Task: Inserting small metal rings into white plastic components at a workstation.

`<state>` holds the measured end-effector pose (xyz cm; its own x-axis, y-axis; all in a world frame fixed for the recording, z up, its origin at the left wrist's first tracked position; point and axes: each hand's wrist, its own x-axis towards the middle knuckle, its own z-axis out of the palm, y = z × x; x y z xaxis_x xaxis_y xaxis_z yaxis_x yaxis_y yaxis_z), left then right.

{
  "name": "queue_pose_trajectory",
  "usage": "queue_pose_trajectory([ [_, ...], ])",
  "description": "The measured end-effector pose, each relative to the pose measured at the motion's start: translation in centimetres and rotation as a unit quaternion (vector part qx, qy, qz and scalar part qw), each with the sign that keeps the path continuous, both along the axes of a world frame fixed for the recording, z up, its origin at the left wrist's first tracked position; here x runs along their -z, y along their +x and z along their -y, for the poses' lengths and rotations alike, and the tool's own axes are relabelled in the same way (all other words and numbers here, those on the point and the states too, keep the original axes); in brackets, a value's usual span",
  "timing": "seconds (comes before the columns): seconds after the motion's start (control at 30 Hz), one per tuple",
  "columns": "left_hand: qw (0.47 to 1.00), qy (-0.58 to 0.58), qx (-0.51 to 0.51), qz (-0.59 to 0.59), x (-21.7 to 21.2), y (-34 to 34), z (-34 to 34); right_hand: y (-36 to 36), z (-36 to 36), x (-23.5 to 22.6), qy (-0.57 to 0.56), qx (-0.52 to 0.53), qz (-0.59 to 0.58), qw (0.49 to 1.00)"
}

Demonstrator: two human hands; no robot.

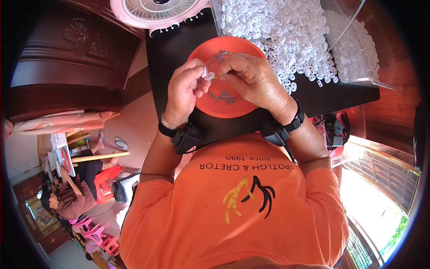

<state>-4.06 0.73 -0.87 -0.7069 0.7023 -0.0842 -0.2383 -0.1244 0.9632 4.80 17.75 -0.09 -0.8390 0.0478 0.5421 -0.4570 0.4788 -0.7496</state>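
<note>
In the head view, a small white oval plastic piece with an opening in it is above a round orange plate, which sits close to the near edge of a black-topped bench. The left hand grips this oval piece between thumb and fingertips, with a second white plastic piece just beside it at the same fingertips; whether the two are joined is too small to tell. The right hand pinches a thin, pale, pin-like piece, its tip at the oval piece; whether it has entered cannot be made out.

On the plate lie two groups of slim grey metal pieces, one group toward the bench's far edge and the other toward its near edge. A heaped mass of white oval pieces covers the bench toward its far right corner, some loose on the black surface, with more in a clear plastic container at the right edge. A pink-framed fan stands at the far left corner.

The work seems to be mid-step on one piece, likely fitting pin to oval. Plenty of grey pieces remain on the plate, so much appears left; which heaped ovals are finished cannot be told.
</note>
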Motion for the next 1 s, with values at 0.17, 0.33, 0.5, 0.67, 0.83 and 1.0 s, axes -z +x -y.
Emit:
queue_pose_trajectory([
  [0.17,1.0,-0.014,0.007,0.002,-0.4,0.4,-0.2,-0.1,0.1,-0.1,0.019,-0.018,-0.024,0.999],
  [0.33,1.0,-0.021,-0.012,-0.006,-0.2,0.3,-0.2,0.0,0.2,-0.1,0.001,-0.024,0.0,1.0],
  [0.5,1.0,-0.012,-0.022,-0.01,-0.2,0.6,-0.4,0.0,0.4,-0.1,0.018,-0.015,-0.019,1.0],
  [0.67,0.998,-0.015,-0.047,-0.03,-0.1,0.9,-0.6,0.1,0.8,-0.3,0.017,-0.016,-0.006,1.0],
  [0.83,0.997,0.018,-0.069,0.009,-0.2,1.1,-0.7,0.1,1.2,-0.1,0.052,-0.005,-0.03,0.998],
  [1.0,0.997,0.029,-0.068,0.005,0.4,0.7,-0.4,-0.1,0.6,0.2,-0.012,0.032,-0.017,0.999],
])
